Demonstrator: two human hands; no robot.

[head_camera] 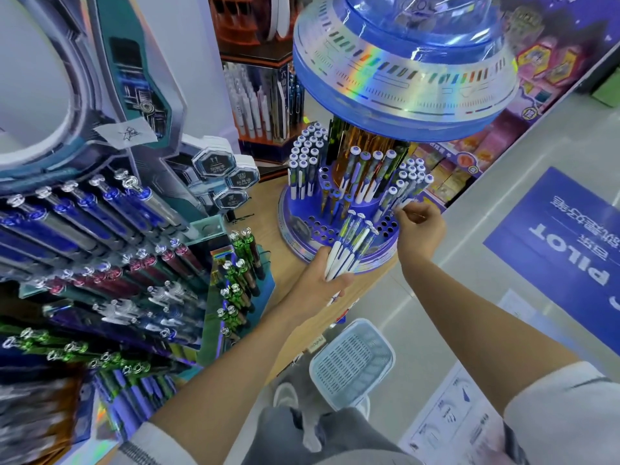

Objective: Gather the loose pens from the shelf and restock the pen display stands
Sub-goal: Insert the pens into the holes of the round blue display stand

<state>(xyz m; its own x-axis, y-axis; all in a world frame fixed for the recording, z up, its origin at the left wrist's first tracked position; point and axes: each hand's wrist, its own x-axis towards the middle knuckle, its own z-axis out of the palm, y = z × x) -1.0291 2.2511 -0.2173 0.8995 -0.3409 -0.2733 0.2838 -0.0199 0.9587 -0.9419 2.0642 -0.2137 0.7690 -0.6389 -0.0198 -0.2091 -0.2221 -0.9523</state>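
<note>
Grips a bundle of pens (349,246) in the curled left hand (318,280), right at the near rim of the round blue display stand (299,245), close to the front edge of the wooden shelf (268,203). Pinches a single pen (404,204) in the curled fingers of the right hand (419,229) at the stand's right side, above unfilled holes. Works under the holographic canopy (402,85), hemmed leftward by a tall pen rack (100,229). Stands on pale floor (469,263), open to the right, with a light-blue basket (352,364) below the shelf edge.
</note>
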